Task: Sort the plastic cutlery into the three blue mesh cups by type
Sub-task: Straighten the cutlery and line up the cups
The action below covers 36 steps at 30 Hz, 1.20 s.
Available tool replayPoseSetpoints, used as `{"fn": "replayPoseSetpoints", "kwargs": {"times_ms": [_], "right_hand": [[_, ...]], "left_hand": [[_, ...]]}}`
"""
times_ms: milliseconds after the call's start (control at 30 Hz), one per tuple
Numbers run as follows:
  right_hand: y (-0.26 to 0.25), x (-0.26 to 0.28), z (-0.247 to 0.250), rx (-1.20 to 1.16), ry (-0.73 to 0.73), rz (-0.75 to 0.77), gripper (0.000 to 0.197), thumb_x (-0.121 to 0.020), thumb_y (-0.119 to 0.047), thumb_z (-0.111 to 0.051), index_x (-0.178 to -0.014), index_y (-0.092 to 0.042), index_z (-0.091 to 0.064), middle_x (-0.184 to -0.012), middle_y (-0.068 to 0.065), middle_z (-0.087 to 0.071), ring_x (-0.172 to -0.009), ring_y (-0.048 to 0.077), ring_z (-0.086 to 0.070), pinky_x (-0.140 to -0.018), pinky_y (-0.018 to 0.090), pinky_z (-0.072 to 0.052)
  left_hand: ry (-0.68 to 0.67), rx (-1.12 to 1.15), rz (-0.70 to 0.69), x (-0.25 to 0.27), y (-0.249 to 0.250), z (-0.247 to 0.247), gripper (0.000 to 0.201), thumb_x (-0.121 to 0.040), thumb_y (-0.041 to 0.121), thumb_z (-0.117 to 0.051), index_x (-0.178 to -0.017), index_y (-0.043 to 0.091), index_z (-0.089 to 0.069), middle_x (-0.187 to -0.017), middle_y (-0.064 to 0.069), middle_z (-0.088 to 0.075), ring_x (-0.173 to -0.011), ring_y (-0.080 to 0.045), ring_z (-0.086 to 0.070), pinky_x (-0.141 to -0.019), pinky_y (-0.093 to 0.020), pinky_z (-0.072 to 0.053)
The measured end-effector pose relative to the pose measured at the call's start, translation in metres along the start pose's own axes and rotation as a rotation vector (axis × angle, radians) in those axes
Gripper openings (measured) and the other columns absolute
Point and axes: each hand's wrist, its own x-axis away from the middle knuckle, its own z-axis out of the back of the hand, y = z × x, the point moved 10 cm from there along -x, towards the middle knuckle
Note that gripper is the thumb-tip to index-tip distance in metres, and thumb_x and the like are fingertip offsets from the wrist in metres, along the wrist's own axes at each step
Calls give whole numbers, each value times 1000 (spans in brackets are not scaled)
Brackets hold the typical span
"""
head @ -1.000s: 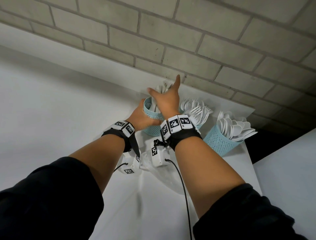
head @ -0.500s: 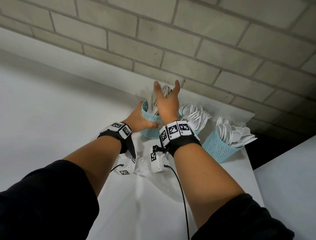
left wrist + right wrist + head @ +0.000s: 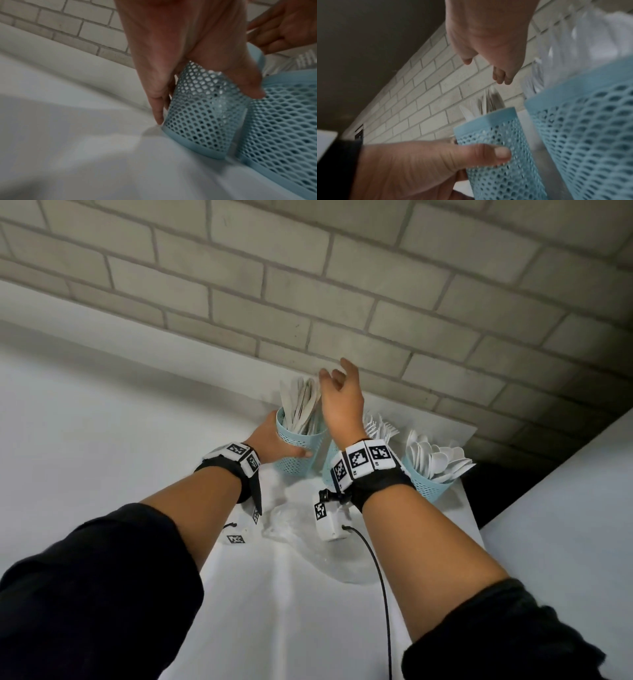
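Note:
Three blue mesh cups stand at the far end of the white table against the brick wall. The left cup point(image 3: 299, 451) point(image 3: 202, 111) point(image 3: 498, 152) holds white plastic knives point(image 3: 301, 402), and my left hand point(image 3: 274, 443) grips its side, thumb across the mesh. The middle cup point(image 3: 330, 463) point(image 3: 583, 132), mostly hidden behind my right wrist, holds forks point(image 3: 380, 428). The right cup point(image 3: 426, 484) holds spoons point(image 3: 438, 457). My right hand point(image 3: 339, 392) hovers above the knife cup with fingers loose and holds nothing.
A crumpled clear plastic bag point(image 3: 308, 529) lies on the white table point(image 3: 291, 611) just in front of the cups. The brick wall point(image 3: 342, 302) rises right behind them. A dark gap point(image 3: 493, 494) separates this table from a white surface point(image 3: 565, 542) on the right.
My right hand has lifted off the knives and turned upward, its fingers drawing together. The knife cup, still held by the left hand, now stands more upright.

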Motion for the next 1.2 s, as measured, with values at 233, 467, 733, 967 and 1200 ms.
{"fn": "replayPoseSetpoints", "kwargs": {"times_ms": [233,467,733,967,1200], "right_hand": [[-15,5,77,195,178,20,17,-89,-6,-46,-87,-11,-63,-89,3,-62,-81,19,-57,-66,20,-43],[14,30,81,735,-242,-305,24,-88,-6,-47,-64,-5,-52,-42,2,-57,-63,21,-51,-66,31,-47],[45,56,77,967,-463,-348,52,-90,-42,-56,-117,2,-56,-120,15,-61,-102,26,-60,-77,31,-48],[80,34,71,442,-168,-352,111,-69,-48,-77,-146,-2,-11,-145,14,-39,-131,30,-41,-106,40,-39],[88,21,66,337,8,-243,136,-60,-53,-80,-146,-17,18,-155,16,-15,-143,34,-14,-116,51,-19]], "left_hand": [[-39,-561,327,48,43,22,95,-74,51,-71,-141,-2,-29,-141,-18,-37,-128,-29,-43,-102,-31,-37],[-251,-504,416,62,74,0,38,-80,44,-69,-79,8,-56,-84,-9,-60,-79,-22,-56,-95,-32,-48],[-267,-489,218,51,81,-91,86,-70,49,-75,-138,10,-40,-133,-9,-52,-119,-26,-52,-104,-38,-42],[-11,-62,175,37,60,-99,125,-55,30,-89,-147,12,-8,-147,-7,-34,-135,-27,-35,-112,-39,-32],[223,19,72,35,72,-92,63,-74,20,-76,-126,8,-41,-123,-10,-55,-112,-25,-55,-91,-26,-44]]}}
